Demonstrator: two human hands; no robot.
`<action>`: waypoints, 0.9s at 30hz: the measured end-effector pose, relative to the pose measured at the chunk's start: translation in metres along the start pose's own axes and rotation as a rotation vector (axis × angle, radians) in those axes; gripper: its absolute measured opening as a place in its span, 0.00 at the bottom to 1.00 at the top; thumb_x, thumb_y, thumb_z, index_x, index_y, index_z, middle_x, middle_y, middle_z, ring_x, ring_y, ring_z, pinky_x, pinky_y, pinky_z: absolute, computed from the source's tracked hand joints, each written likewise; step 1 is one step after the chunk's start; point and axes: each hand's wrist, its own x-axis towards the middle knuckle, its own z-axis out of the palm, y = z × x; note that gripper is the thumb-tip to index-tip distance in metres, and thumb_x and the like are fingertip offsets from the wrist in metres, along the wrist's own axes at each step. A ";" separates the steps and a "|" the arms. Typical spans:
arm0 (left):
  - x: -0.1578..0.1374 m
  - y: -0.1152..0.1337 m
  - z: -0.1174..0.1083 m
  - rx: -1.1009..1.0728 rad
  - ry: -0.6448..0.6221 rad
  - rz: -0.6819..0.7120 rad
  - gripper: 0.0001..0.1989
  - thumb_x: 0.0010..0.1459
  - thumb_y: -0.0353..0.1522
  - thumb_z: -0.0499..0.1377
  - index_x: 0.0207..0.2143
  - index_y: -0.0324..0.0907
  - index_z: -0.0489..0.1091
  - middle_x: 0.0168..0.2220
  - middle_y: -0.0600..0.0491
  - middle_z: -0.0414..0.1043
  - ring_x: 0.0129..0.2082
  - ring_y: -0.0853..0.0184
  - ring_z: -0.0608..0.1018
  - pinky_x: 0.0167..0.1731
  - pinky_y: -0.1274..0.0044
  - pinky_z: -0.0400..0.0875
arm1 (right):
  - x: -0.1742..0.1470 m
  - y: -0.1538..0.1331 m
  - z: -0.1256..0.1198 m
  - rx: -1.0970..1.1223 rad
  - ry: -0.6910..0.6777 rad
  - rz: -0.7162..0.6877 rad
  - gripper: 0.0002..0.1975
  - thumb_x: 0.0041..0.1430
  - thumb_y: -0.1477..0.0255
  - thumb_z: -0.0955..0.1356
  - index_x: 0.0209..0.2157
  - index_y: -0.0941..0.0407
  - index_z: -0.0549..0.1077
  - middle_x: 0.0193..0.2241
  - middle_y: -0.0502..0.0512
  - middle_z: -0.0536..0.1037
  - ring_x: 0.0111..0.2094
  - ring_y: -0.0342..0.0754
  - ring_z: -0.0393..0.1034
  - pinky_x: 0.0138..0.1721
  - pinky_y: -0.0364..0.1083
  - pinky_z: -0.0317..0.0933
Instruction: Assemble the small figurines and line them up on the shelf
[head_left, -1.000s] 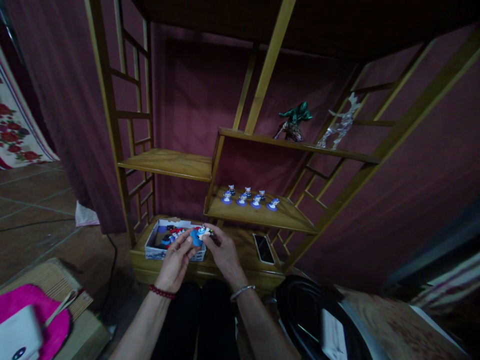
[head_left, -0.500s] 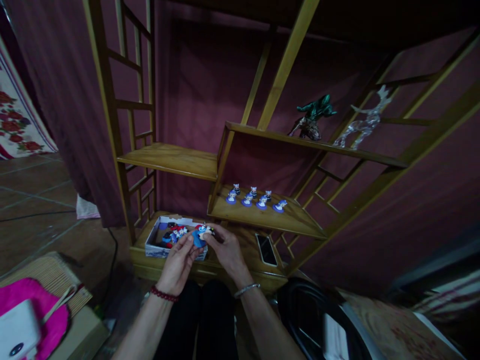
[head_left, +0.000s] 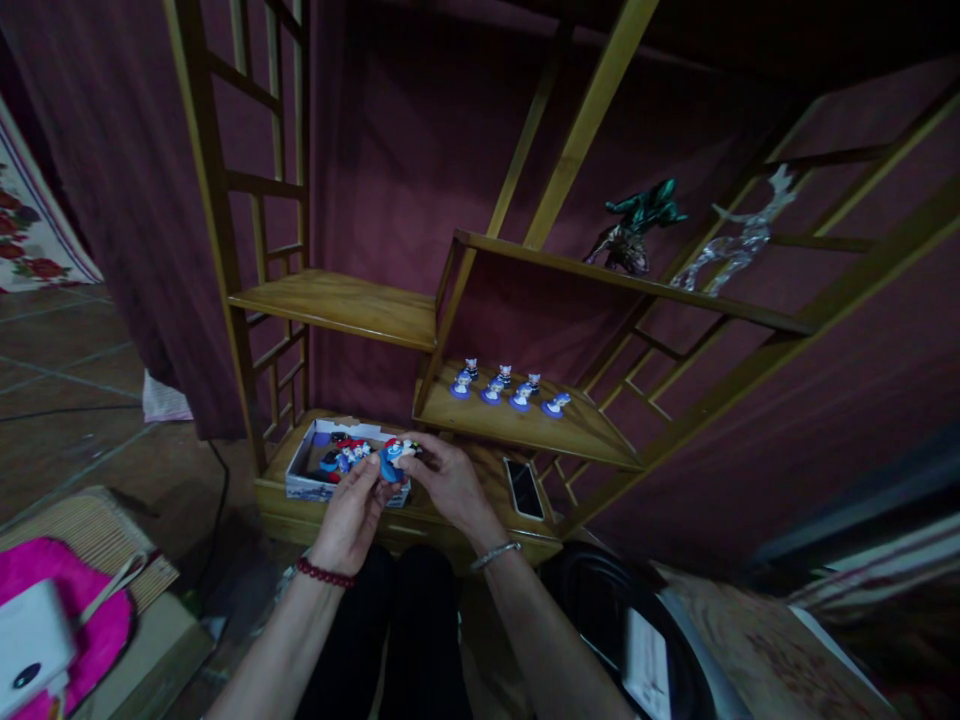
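Note:
A small figurine (head_left: 391,458) in blue, white and red is held between my two hands, in front of the shelf unit. My left hand (head_left: 352,505) grips its blue lower part from the left, thumb on top. From the right, the thumb and fingers of my right hand (head_left: 446,482) pinch its white part. Just behind and left of my hands stands an open cardboard box (head_left: 300,470) with several red, white, blue and black figurines (head_left: 349,455) in it. My fingers hide some of the figurine and the box's right side.
Several small figurines (head_left: 493,390) on purple bases stand on the middle shelf (head_left: 555,430), darker ones behind them. A phone (head_left: 523,490) lies on the bottom board. Higher right are a green statuette (head_left: 634,228) and a clear deer ornament (head_left: 739,240). A black bin-like object (head_left: 592,580) stands right of my knees.
The figurine has been tilted between my fingers, so more of its red and blue part shows. The view has shifted slightly; both hands still hold it.

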 end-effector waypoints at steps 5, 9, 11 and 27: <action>-0.003 0.003 0.000 -0.007 -0.027 -0.026 0.09 0.47 0.31 0.61 0.32 0.36 0.70 0.31 0.51 0.73 0.28 0.71 0.75 0.29 0.81 0.71 | 0.002 -0.003 -0.004 -0.010 -0.048 -0.055 0.13 0.50 0.68 0.66 0.39 0.52 0.71 0.36 0.50 0.75 0.35 0.44 0.69 0.36 0.42 0.63; -0.007 0.005 0.002 0.002 -0.021 -0.058 0.07 0.51 0.31 0.57 0.33 0.35 0.70 0.30 0.49 0.73 0.28 0.70 0.75 0.28 0.80 0.72 | 0.003 -0.010 -0.007 0.004 -0.097 -0.066 0.12 0.50 0.68 0.66 0.39 0.53 0.71 0.36 0.50 0.74 0.36 0.44 0.68 0.35 0.41 0.63; -0.009 0.007 0.005 0.004 -0.009 -0.077 0.07 0.53 0.30 0.55 0.33 0.35 0.70 0.30 0.49 0.73 0.27 0.70 0.75 0.27 0.81 0.72 | 0.003 -0.012 -0.009 0.005 -0.139 -0.058 0.13 0.50 0.68 0.66 0.39 0.53 0.71 0.37 0.50 0.74 0.35 0.44 0.68 0.34 0.41 0.63; -0.018 0.013 0.012 0.029 -0.026 -0.117 0.08 0.53 0.30 0.55 0.33 0.34 0.69 0.29 0.47 0.73 0.26 0.70 0.75 0.25 0.82 0.71 | 0.004 -0.040 -0.031 -0.166 -0.314 -0.190 0.12 0.53 0.67 0.65 0.39 0.53 0.72 0.36 0.50 0.75 0.39 0.46 0.68 0.42 0.44 0.60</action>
